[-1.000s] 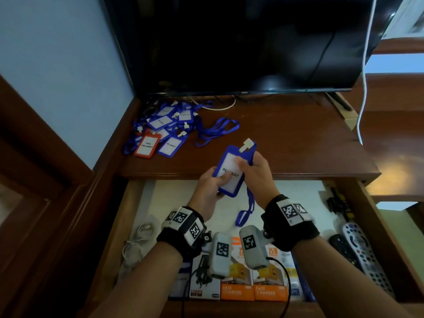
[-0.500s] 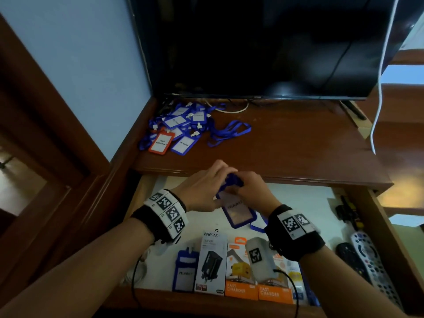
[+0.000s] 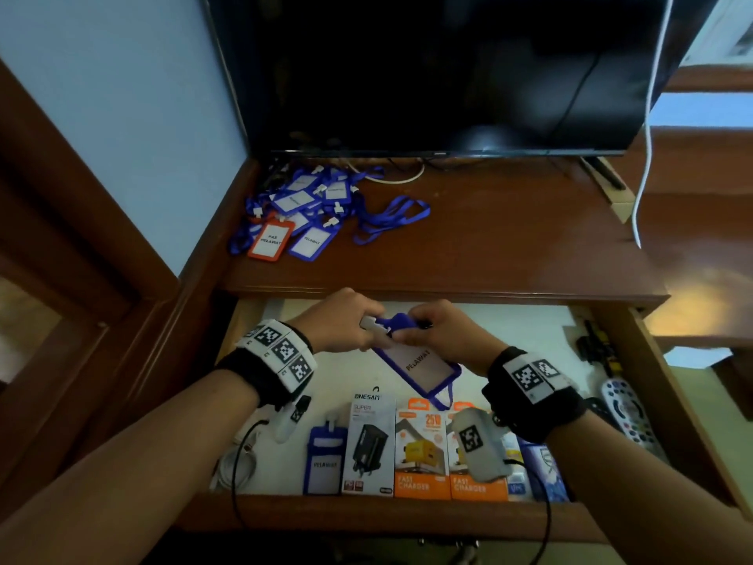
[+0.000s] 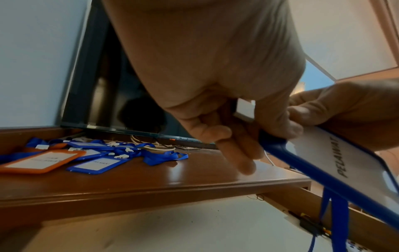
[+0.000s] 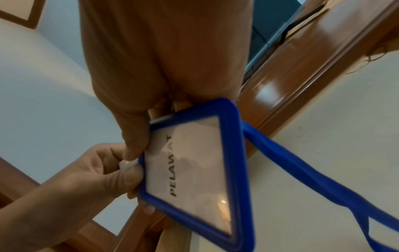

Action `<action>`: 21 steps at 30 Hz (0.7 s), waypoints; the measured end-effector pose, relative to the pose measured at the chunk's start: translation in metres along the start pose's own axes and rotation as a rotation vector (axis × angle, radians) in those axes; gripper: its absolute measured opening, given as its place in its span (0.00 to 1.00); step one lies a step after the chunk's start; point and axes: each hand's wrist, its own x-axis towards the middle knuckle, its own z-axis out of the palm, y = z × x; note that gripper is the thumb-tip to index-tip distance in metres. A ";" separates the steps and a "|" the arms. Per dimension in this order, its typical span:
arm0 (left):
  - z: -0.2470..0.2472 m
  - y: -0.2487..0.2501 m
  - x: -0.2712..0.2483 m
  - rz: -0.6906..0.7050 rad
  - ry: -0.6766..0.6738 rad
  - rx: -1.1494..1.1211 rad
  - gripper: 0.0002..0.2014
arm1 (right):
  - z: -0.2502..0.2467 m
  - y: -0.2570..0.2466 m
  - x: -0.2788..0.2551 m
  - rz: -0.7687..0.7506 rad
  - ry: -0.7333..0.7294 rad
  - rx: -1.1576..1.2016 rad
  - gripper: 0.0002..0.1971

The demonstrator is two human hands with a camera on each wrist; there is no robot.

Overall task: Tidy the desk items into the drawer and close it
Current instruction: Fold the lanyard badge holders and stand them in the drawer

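2 hands (image 3: 391,332) lower, 1 badge (image 3: 419,367)

Glossy wooden desk (image 3: 489,246)

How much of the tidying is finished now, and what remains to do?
Done: one blue badge already lies in the open drawer. In hand: the left hand and right hand hold a second blue badge above the drawer, the left pinching its white clip. Left: the pile of badges on the desk, then closing the drawer.
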 end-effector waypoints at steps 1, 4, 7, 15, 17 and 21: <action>0.000 0.000 0.000 0.022 0.026 0.018 0.10 | -0.002 0.001 -0.002 0.000 -0.004 0.024 0.07; -0.002 -0.002 0.000 0.038 0.102 -0.041 0.05 | -0.008 0.009 -0.011 0.007 -0.038 0.125 0.06; -0.001 -0.004 -0.002 0.033 0.240 -0.177 0.05 | -0.014 0.022 -0.021 0.015 -0.002 0.157 0.05; -0.001 0.006 0.002 -0.093 -0.050 -0.329 0.04 | -0.027 0.016 -0.025 -0.038 0.131 0.180 0.08; -0.003 0.013 0.002 -0.121 -0.081 -0.483 0.04 | -0.032 0.013 -0.026 -0.032 0.133 0.208 0.08; 0.007 0.025 0.002 -0.175 -0.018 -0.580 0.06 | -0.036 0.016 -0.029 -0.004 0.167 0.302 0.08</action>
